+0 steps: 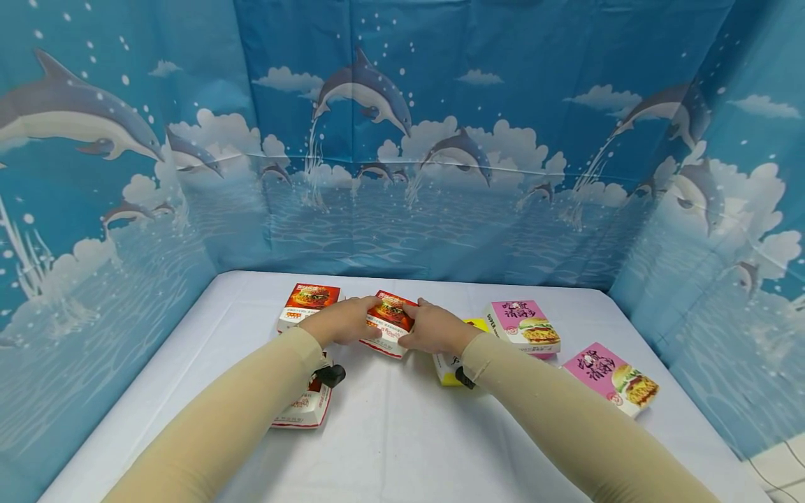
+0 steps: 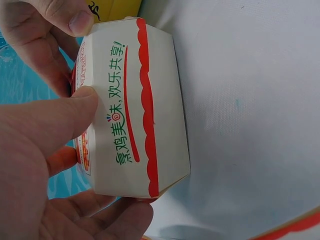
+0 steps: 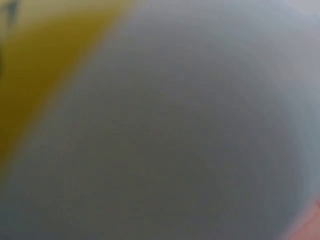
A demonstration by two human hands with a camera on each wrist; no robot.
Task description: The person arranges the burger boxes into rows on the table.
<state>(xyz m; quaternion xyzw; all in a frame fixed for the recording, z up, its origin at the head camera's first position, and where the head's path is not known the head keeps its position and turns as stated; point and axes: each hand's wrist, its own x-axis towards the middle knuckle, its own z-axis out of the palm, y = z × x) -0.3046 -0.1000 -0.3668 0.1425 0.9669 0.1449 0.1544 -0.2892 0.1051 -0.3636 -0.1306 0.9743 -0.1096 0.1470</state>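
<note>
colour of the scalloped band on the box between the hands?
Red. The scalloped band on the box shows best in the left wrist view.

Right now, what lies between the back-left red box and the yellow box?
In the head view, the left hand, the held red box and the right hand.

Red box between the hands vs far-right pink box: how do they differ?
Top: the red box is red and white, the pink box mostly pink.
Handling: left hand and right hand hold the red box; neither touches the pink box.
Both carry a burger picture.
</note>
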